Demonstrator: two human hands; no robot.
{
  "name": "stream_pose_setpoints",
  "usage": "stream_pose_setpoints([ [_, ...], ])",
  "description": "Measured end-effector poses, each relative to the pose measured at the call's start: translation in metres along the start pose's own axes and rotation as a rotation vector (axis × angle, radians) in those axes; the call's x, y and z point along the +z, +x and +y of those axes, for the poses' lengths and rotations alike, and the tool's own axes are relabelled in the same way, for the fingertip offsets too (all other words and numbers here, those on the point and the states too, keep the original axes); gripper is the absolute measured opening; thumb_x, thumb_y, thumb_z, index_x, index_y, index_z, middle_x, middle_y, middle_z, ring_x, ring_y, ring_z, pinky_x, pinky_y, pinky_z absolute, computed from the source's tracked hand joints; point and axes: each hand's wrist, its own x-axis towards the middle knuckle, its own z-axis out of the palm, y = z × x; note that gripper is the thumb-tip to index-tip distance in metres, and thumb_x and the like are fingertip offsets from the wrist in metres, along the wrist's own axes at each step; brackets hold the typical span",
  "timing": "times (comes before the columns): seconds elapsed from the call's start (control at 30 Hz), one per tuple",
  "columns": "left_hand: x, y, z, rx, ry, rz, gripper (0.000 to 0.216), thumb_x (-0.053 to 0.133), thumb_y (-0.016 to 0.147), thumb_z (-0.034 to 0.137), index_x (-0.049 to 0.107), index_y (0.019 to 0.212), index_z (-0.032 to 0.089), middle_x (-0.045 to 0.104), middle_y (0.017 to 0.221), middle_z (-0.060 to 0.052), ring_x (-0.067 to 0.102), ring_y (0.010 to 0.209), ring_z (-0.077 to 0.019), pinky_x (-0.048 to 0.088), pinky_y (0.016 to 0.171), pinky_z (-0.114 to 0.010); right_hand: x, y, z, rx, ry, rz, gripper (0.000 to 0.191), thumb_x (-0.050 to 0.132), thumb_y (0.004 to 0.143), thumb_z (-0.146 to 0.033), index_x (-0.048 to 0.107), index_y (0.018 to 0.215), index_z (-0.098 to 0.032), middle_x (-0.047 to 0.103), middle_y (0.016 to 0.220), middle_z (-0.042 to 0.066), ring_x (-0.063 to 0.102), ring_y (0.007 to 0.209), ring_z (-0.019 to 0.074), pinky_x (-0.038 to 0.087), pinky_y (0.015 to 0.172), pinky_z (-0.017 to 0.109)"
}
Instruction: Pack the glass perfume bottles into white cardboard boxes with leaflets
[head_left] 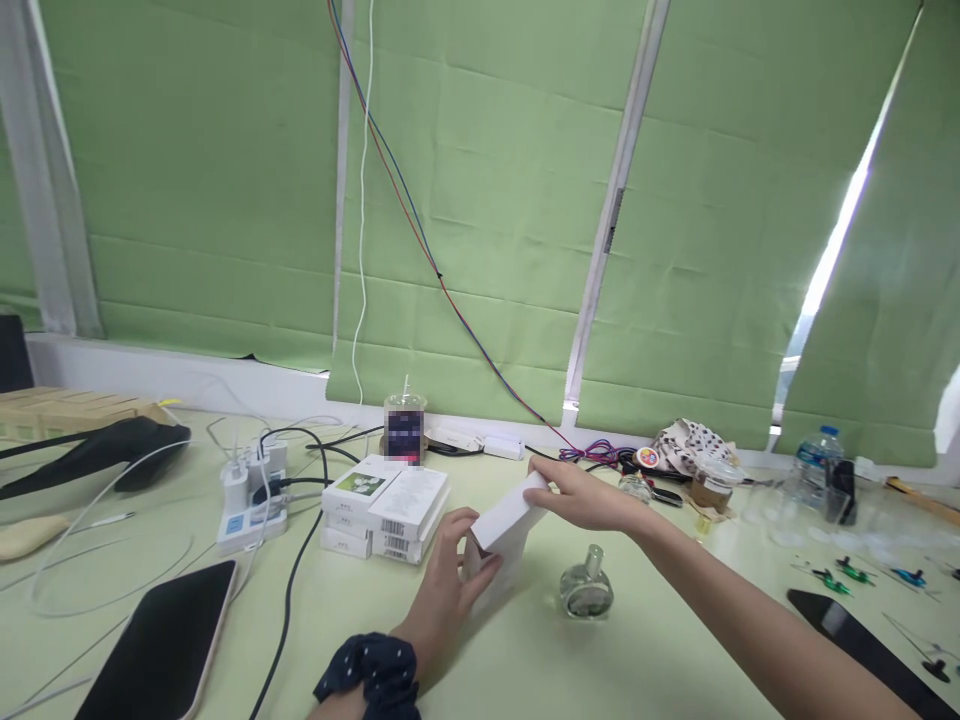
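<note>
A small white box [504, 525] is tilted above the pale green table [660, 660], held between both hands. My left hand [450, 578], with a dark scrunchie on its wrist, grips the box's near lower end. My right hand [577, 493] closes its fingers on the far upper end. A small round glass bottle [586, 585] stands on the table just right of the box, below my right forearm. A stack of similar white boxes [386, 508] lies to the left of my hands.
A white power strip [253, 492] with plugs and cables sits at left, a black phone [161, 648] near the front edge. A drink cup [405, 428], a water bottle [817, 465], jars and small coloured parts [851, 575] line the back and right. Green blinds hang behind.
</note>
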Motion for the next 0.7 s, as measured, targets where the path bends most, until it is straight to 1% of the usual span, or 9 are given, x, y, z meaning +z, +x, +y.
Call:
stream_pose_setpoints([
  [0.07,0.0,0.0,0.0,0.065,0.003,0.013,0.037,0.06,0.083,0.02,0.04,0.111,0.032,0.046,0.119,-0.004,0.053,0.108,-0.0203,0.056,0.071,-0.031,-0.001,-0.002,0.0,0.024,0.009,0.014,0.01,0.046,0.083,-0.027,0.043,0.076,-0.02,0.05,0.075,-0.002,0.045,0.071,0.0148,0.034,0.062,0.026],
  [0.13,0.0,0.0,0.002,0.076,-0.002,0.019,0.031,0.06,0.082,0.02,0.042,0.106,0.03,0.044,0.117,-0.004,0.054,0.106,-0.0193,0.057,0.068,-0.03,0.0,-0.003,-0.002,0.045,0.003,0.035,0.009,0.046,0.081,-0.025,0.043,0.074,-0.02,0.051,0.075,-0.002,0.045,0.071,0.0147,0.033,0.061,0.025],
  [0.23,-0.001,0.001,0.006,-0.024,-0.029,0.025,0.022,0.062,0.08,0.023,0.044,0.093,0.025,0.046,0.111,-0.004,0.055,0.101,-0.0192,0.057,0.064,-0.028,0.004,-0.002,-0.004,0.062,-0.006,0.064,0.007,0.048,0.078,-0.023,0.045,0.074,-0.019,0.054,0.076,0.0,0.047,0.072,0.0154,0.033,0.061,0.025],
  [0.3,-0.001,0.003,0.009,-0.103,-0.043,0.029,0.021,0.064,0.079,0.025,0.046,0.09,0.024,0.049,0.11,-0.005,0.056,0.101,-0.0207,0.058,0.065,-0.028,0.008,-0.001,-0.004,0.059,-0.018,0.092,0.006,0.049,0.077,-0.024,0.047,0.076,-0.019,0.056,0.078,0.001,0.049,0.073,0.016,0.033,0.062,0.025],
  [0.37,-0.002,0.004,0.012,-0.149,-0.043,0.008,0.023,0.064,0.079,0.025,0.05,0.096,0.025,0.053,0.109,-0.005,0.057,0.102,-0.0221,0.058,0.068,-0.031,0.011,-0.001,-0.004,0.047,-0.036,0.119,0.007,0.05,0.077,-0.025,0.049,0.077,-0.018,0.057,0.079,0.002,0.05,0.073,0.0162,0.034,0.062,0.025],
  [0.47,-0.004,0.007,0.016,-0.174,-0.027,-0.035,0.032,0.063,0.08,0.027,0.053,0.11,0.027,0.057,0.11,-0.005,0.058,0.103,-0.0235,0.058,0.072,-0.034,0.012,0.0,-0.005,0.047,-0.07,0.139,0.008,0.049,0.078,-0.026,0.049,0.076,-0.018,0.056,0.079,0.003,0.05,0.072,0.0159,0.033,0.061,0.024],
  [0.6,-0.004,0.007,0.015,-0.19,-0.03,-0.025,0.042,0.062,0.081,0.029,0.051,0.121,0.028,0.056,0.122,-0.007,0.055,0.113,-0.0266,0.058,0.075,-0.035,0.011,-0.002,-0.014,0.09,-0.131,0.153,0.01,0.049,0.078,-0.027,0.047,0.073,-0.018,0.056,0.078,0.004,0.05,0.071,0.016,0.032,0.059,0.024],
  [0.7,-0.004,0.007,0.013,-0.153,-0.018,-0.027,0.047,0.061,0.081,0.028,0.049,0.126,0.03,0.055,0.125,-0.008,0.053,0.118,-0.0281,0.057,0.08,-0.037,0.012,-0.002,-0.025,0.07,-0.17,0.156,0.008,0.048,0.079,-0.025,0.049,0.076,-0.018,0.058,0.079,0.005,0.05,0.071,0.0164,0.031,0.059,0.024],
])
